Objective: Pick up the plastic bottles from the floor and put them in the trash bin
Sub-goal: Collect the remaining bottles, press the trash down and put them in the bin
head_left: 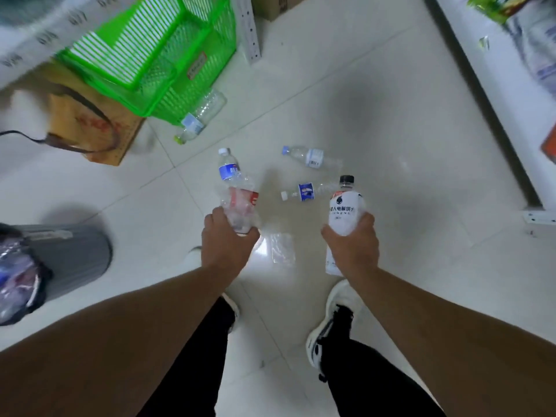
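Note:
My left hand (pixel 228 239) is shut on two crushed clear bottles: one with a blue label and white cap (pixel 228 168), one with a red label (pixel 245 203). A white-labelled bottle with a black cap (pixel 345 206) is gripped by my right hand (pixel 352 245). On the floor beyond lie a clear bottle with a blue cap (pixel 313 158), a small blue-labelled bottle (pixel 305 192), a green-capped bottle (pixel 200 117) against the basket, and a flattened clear bottle (pixel 282 248) between my hands. The grey trash bin (pixel 75 254) stands at the left, with bottles in its bag.
A green plastic basket (pixel 150 55) sits on a cardboard box (pixel 90 127) at the upper left. A metal shelf post (pixel 249 28) rises behind it. A white shelf unit (pixel 496 85) runs along the right. My shoes (pixel 328 323) stand on the pale tiles.

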